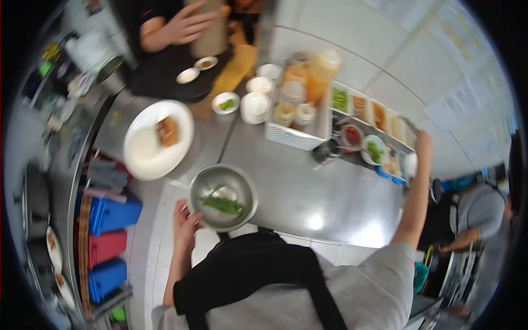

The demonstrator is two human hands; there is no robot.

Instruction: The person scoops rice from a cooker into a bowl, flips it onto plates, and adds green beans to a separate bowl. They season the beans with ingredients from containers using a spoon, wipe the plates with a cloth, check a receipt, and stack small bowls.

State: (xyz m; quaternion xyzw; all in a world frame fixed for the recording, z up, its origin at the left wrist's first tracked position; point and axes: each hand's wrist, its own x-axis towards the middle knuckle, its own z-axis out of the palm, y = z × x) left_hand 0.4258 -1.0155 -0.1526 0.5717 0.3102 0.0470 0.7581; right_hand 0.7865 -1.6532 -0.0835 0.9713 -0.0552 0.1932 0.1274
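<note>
My left hand (186, 221) grips the rim of a round metal mixing bowl (251, 199) at the near-left side of the steel counter. Green leaves (222, 205) lie inside that bowl, with a pale patch beside them. My right arm stretches far out, and my right hand (423, 145) is at the right end of the row of topping containers (379, 116). Its fingers are small and blurred, so what they hold, if anything, is not visible. Just below it are a white cup (410, 164) and small blue-based containers (389, 174).
A white oval plate (186, 148) with rice and browned food sits left. A white basket (297, 138) holds sauce bottles. Small white bowls (254, 107) stand beside it. Across the counter, a person's hand (190, 25) is over a black tray (159, 82). Another person (478, 212) stands right.
</note>
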